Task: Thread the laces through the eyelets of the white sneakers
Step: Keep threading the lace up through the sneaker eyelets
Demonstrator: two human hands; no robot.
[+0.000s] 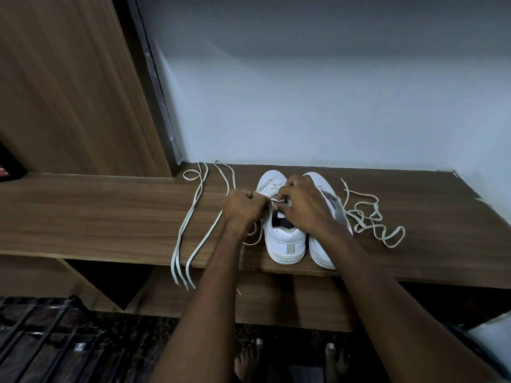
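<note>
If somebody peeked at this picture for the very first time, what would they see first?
Probably the two hands, left hand and right hand, meeting over the left sneaker of a white pair in the middle of the wooden shelf, pinching its lace near the eyelets. Next come the loose laces: long straight ones lying to the left and a tangled one beside the right sneaker.

Landmark: left sneaker (pixel 282 228) on desk (pixel 110 217). Right sneaker (pixel 323 244) touches its right side; no gap to pass between. Beyond that, tangled lace (pixel 370 217) clutters the desktop. Left of landmark, long lace (pixel 193 217) lies in strands across the desk and overhangs its front edge. Wall (pixel 304 106) close behind toes; wooden panel (pixel 69 92) blocks far left. Bare desktop left of the strands.
</note>
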